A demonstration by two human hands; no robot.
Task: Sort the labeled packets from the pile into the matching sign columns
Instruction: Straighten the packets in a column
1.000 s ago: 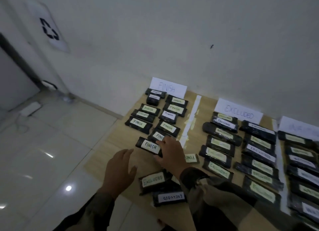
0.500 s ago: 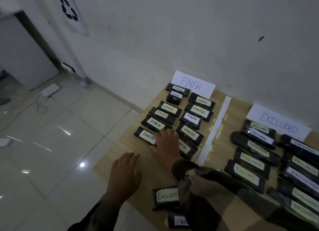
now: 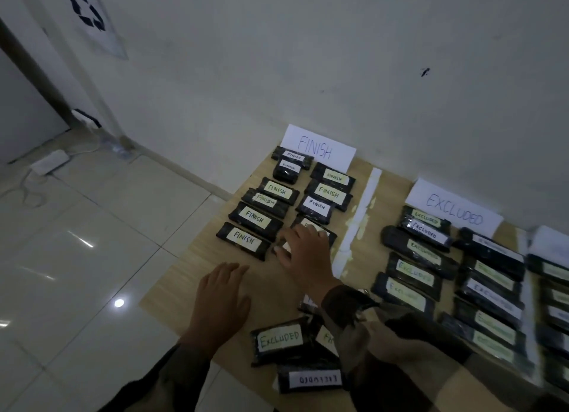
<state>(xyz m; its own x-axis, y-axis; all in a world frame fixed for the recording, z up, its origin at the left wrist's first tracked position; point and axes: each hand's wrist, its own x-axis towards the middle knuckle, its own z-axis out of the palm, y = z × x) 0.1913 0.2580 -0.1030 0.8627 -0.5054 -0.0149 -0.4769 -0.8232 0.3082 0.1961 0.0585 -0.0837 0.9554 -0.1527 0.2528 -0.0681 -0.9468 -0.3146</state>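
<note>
Black packets with paper labels lie in columns on a wooden board (image 3: 200,276). Under the FINISH sign (image 3: 317,148) two rows of FINISH packets run toward me; the nearest on the left is a FINISH packet (image 3: 243,240). My right hand (image 3: 304,254) rests with spread fingers on the nearest packets of the right row (image 3: 329,234), covering their labels. My left hand (image 3: 220,300) lies flat and empty on the board. The pile sits near me: an EXCLUDED packet (image 3: 278,339) on top, another EXCLUDED packet (image 3: 311,379) below. The EXCLUDED sign (image 3: 454,208) heads two more rows.
A white tape strip (image 3: 358,214) divides the FINISH and EXCLUDED columns. A third column of packets (image 3: 554,291) runs along the right edge under a blurred sign. White tiled floor (image 3: 92,257) lies left of the board, with a power strip (image 3: 49,162) and cable near the wall.
My right hand slid a FINISH packet forward into the FINISH column, then shifted right onto the right row's nearest packets. My left hand stayed flat on the board. The camera turned left.
</note>
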